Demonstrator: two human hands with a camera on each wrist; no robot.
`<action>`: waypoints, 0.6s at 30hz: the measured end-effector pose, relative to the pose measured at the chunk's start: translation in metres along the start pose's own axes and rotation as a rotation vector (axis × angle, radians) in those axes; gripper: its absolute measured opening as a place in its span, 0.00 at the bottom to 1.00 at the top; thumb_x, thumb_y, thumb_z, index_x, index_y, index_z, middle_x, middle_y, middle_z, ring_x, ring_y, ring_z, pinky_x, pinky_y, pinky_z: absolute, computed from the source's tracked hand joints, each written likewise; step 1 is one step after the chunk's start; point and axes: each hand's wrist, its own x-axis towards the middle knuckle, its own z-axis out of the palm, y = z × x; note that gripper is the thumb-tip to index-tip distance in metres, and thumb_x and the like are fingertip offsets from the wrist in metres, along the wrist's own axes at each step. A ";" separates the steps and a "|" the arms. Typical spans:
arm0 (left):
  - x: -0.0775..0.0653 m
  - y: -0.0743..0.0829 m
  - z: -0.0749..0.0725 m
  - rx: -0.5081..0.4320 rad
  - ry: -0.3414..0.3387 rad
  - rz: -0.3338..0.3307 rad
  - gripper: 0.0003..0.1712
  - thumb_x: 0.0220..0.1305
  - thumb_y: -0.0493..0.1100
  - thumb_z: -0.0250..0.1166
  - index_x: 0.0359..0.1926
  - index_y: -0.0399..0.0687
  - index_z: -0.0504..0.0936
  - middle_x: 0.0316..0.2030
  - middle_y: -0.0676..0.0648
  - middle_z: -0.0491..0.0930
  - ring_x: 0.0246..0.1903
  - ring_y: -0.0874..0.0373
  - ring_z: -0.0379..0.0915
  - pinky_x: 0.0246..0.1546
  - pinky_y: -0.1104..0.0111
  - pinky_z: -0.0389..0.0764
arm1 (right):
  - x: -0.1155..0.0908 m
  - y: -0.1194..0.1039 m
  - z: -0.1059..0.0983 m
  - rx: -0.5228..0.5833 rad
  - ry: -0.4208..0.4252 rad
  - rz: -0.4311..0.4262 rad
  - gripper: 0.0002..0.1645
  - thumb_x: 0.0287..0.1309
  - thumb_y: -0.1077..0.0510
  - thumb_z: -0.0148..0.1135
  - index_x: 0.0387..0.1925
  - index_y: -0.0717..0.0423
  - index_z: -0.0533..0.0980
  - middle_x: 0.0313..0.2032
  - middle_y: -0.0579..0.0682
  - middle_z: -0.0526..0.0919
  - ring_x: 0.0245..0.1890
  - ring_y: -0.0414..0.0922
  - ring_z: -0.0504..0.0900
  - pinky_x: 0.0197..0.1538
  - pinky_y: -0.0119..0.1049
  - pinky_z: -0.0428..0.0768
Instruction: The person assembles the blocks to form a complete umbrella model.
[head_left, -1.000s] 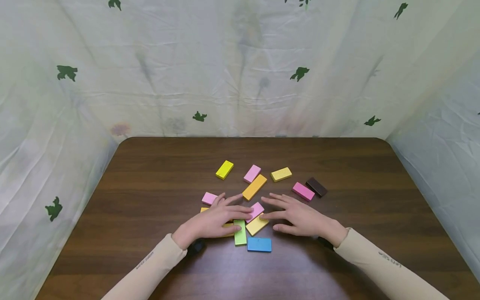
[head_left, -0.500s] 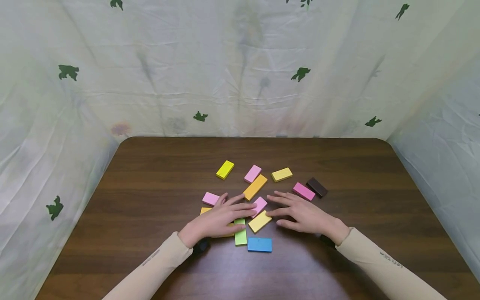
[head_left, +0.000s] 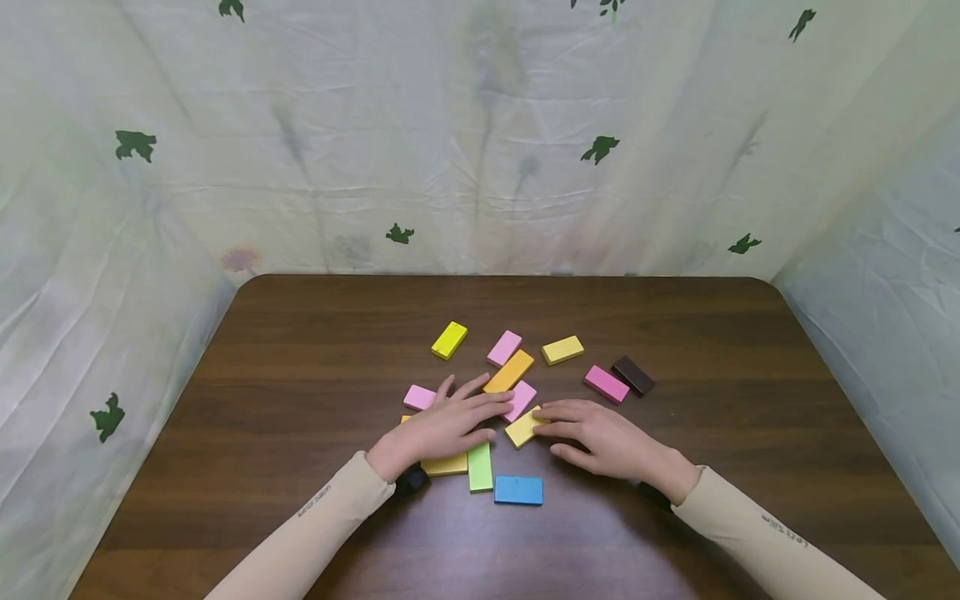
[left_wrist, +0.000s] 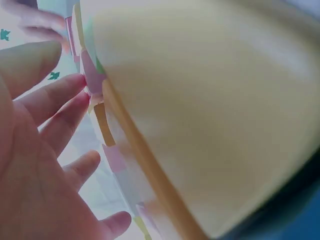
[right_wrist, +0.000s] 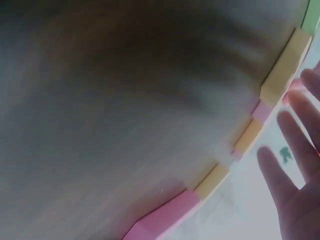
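Observation:
My left hand [head_left: 442, 429] spreads palm-down over the left part of a scatter of flat coloured blocks. Its fingertips touch a pink block [head_left: 524, 397], which the left wrist view also shows at the fingers [left_wrist: 67, 117]. Just nearer to me lies a pale yellow block [head_left: 519, 432], tilted on the wood. Fingertips of my right hand [head_left: 607, 437] rest on its right end, fingers fairly straight. An orange block [head_left: 512, 370] lies beyond the pink one. Under and beside my left hand are a green block [head_left: 480, 471] and a darker yellow block [head_left: 446, 465], both partly covered.
Nearest to me is a blue block [head_left: 519, 490]. Farther back lie a bright yellow block [head_left: 449, 341], a light yellow block [head_left: 562, 350], a magenta block [head_left: 607, 384] and a dark brown block [head_left: 633, 375]. A patterned curtain [head_left: 480, 167] hangs behind the brown table [head_left: 300, 350].
The pink and pale yellow blocks have slid away from me and slightly right under the fingers. My left hand has shifted right, its thumb off the green block.

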 end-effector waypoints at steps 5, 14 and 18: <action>0.004 0.001 -0.001 0.035 0.007 0.019 0.29 0.71 0.53 0.53 0.70 0.55 0.65 0.69 0.53 0.61 0.71 0.46 0.41 0.61 0.35 0.43 | 0.004 -0.005 0.001 -0.018 -0.002 -0.020 0.20 0.62 0.52 0.61 0.54 0.53 0.79 0.55 0.50 0.78 0.58 0.46 0.73 0.59 0.45 0.70; 0.019 0.006 -0.004 0.121 -0.064 -0.053 0.28 0.73 0.48 0.50 0.72 0.57 0.62 0.72 0.55 0.54 0.71 0.46 0.41 0.62 0.37 0.44 | 0.008 -0.004 0.002 0.004 -0.026 -0.017 0.21 0.63 0.53 0.60 0.56 0.56 0.78 0.58 0.51 0.76 0.60 0.46 0.72 0.59 0.44 0.70; 0.026 0.007 -0.004 0.154 -0.071 -0.062 0.28 0.73 0.46 0.49 0.72 0.57 0.61 0.72 0.55 0.53 0.71 0.47 0.42 0.62 0.37 0.45 | 0.010 -0.004 0.003 0.008 -0.029 -0.016 0.20 0.63 0.54 0.60 0.55 0.57 0.78 0.58 0.51 0.76 0.60 0.46 0.72 0.59 0.43 0.70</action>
